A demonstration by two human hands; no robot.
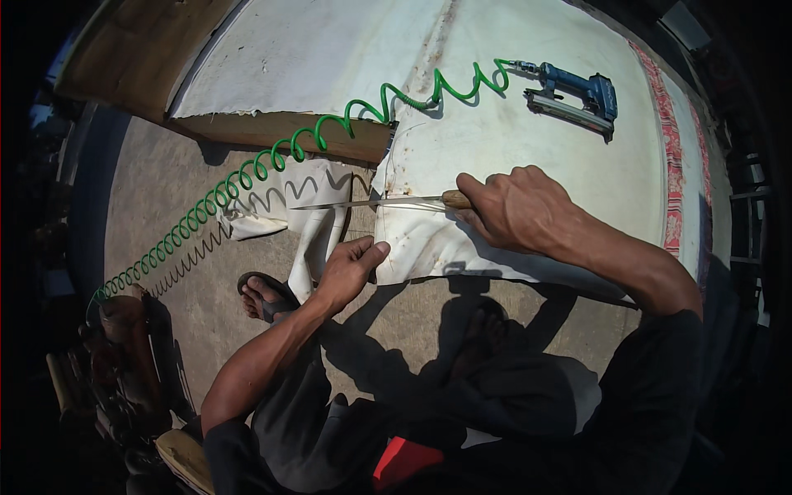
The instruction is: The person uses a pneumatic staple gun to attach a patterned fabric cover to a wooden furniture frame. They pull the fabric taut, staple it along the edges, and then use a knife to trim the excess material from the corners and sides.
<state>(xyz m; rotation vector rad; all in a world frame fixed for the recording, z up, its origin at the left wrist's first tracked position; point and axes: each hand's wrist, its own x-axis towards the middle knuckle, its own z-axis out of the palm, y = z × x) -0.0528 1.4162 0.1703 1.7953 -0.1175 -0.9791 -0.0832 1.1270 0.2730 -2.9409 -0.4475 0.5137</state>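
Note:
My right hand [521, 208] is wrapped round the wooden handle of a knife [355, 204]. Its long, thin blade points left, lying across the edge of a white sheet of cover material [417, 247]. Just below the blade, my left hand [346, 271] pinches the sheet's loose edge between thumb and fingers. A partly cut white strip [318, 227] hangs and trails to the left beneath the blade, onto the ground. The sheet covers a large, flat padded piece in front of me.
A blue staple gun [582, 97] lies on the white cover at the far right. From it a green coiled air hose [309, 140] runs down to the left, toward a rusty cylinder [124, 330]. A wooden panel [136, 54] stands far left. Red patterned trim [672, 157] borders the right side.

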